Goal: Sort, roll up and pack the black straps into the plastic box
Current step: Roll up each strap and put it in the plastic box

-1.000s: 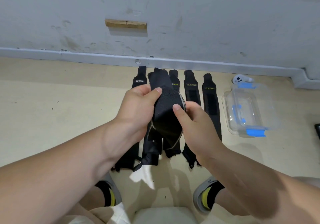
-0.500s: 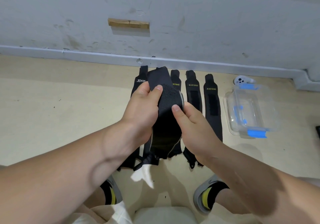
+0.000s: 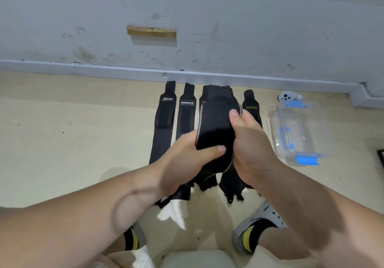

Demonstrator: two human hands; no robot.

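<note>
the left hand (image 3: 187, 159) is now gripping the wide black fabric strap with grey edging (image 3: 216, 126) lower down, having slid from its top edge, while the right hand (image 3: 251, 143) is pinching higher: rolling seems to be starting. both hands are clamping it, thumbs on its front, just left of the clear plastic box with blue clips (image 3: 295, 134). other flat black straps (image 3: 164, 122) are lying beyond.
</note>
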